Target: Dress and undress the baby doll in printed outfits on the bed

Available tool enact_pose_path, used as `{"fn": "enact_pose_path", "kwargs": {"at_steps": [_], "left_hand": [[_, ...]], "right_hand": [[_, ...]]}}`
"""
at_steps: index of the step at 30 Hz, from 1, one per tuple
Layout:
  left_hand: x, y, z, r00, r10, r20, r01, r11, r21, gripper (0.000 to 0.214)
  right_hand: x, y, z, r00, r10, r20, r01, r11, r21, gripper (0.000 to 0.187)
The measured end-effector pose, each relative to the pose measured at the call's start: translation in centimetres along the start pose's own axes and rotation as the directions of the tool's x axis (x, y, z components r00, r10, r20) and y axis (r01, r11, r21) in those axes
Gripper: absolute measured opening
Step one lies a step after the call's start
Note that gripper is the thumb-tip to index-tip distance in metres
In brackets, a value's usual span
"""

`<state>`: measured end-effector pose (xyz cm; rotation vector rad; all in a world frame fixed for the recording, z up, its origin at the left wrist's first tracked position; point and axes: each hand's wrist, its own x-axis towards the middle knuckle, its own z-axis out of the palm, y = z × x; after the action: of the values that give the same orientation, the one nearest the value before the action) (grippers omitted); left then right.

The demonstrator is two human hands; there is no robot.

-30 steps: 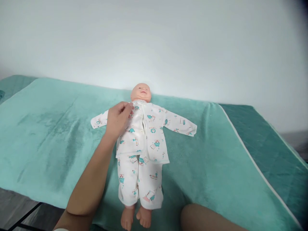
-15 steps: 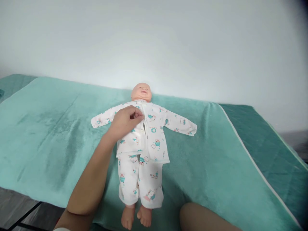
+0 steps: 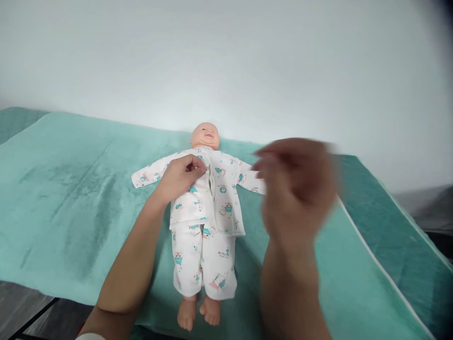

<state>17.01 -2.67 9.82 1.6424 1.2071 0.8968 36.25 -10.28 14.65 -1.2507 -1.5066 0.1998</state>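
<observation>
A baby doll [image 3: 205, 136] lies on its back, arms spread, wearing a white printed pyjama top [image 3: 226, 198] and matching trousers [image 3: 187, 255]. My left hand [image 3: 180, 177] is closed in a pinch on the top's front edge at the chest. Below its fingertips the front opening gapes a little, and a small button shows near the edge. My right hand [image 3: 297, 184] is in the air to the right, over the doll's sleeve end, smeared by motion; whether its fingers hold anything cannot be made out.
A light green blanket [image 3: 71, 189] lies under the doll, over a darker green quilted cover [image 3: 382, 226]. Behind it rises a pale wall [image 3: 226, 61]. Grey floor [image 3: 21, 302] and a dark metal bar [image 3: 35, 316] show at lower left.
My right hand has risen from the lower right edge to beside the doll's chest. My left hand keeps its pinch on the pyjama top, and the view has shifted slightly.
</observation>
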Motion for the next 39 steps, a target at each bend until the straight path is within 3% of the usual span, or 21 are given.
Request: {"fn": "enact_pose_path", "kwargs": {"at_steps": [2, 4, 6, 14, 17, 19, 22, 25, 34, 39], "left_hand": [[-0.1, 0.0, 0.0, 1.000, -0.022, 0.016, 0.023, 0.998, -0.057, 0.018], [-0.1, -0.1, 0.0, 0.999, -0.023, 0.036, 0.026, 0.993, -0.115, 0.019], [-0.1, -0.2, 0.0, 0.999, -0.011, 0.039, 0.016, 0.991, -0.135, 0.019], [0.0, -0.2, 0.5, 1.000, 0.021, 0.007, -0.020, 0.999, -0.029, 0.019], [0.0, -0.5, 0.5, 0.999, 0.034, 0.006, -0.034, 0.999, -0.038, 0.018], [0.0, -0.8, 0.6, 0.999, 0.045, 0.005, -0.045, 0.997, -0.059, 0.018], [-0.1, -1.1, 0.9, 0.997, 0.068, -0.021, -0.070, 0.994, -0.088, 0.018], [-0.2, -1.4, 1.2, 0.995, 0.084, -0.055, -0.090, 0.988, -0.123, 0.017], [-0.6, -1.2, 1.7, 0.996, 0.069, -0.064, -0.081, 0.974, -0.211, 0.020], [-0.7, -1.4, 1.9, 0.996, 0.056, -0.071, -0.071, 0.969, -0.237, 0.020]], "right_hand": [[-0.4, 1.2, 1.4, 0.973, 0.124, 0.194, -0.109, 0.991, -0.084, 0.015], [-1.0, 2.6, 3.1, 0.906, 0.279, 0.319, -0.212, 0.950, -0.230, 0.016], [-1.6, 3.7, 4.4, 0.886, 0.345, 0.310, -0.239, 0.913, -0.332, 0.016], [-2.1, 3.5, 5.7, 0.914, 0.265, 0.307, -0.107, 0.887, -0.449, 0.016], [-1.8, 4.2, 5.6, 0.909, 0.273, 0.316, -0.160, 0.927, -0.339, 0.015], [-1.6, 5.0, 5.2, 0.881, 0.316, 0.352, -0.272, 0.947, -0.170, 0.014], [-1.3, 6.4, 4.5, 0.791, 0.424, 0.440, -0.506, 0.859, 0.082, 0.022], [-1.2, 7.5, 3.9, 0.737, 0.433, 0.519, -0.605, 0.765, 0.221, 0.031], [-1.7, 7.5, 4.8, 0.798, 0.395, 0.454, -0.592, 0.650, 0.476, 0.033], [-2.2, 7.3, 5.5, 0.792, 0.382, 0.476, -0.591, 0.676, 0.440, 0.031]]}}
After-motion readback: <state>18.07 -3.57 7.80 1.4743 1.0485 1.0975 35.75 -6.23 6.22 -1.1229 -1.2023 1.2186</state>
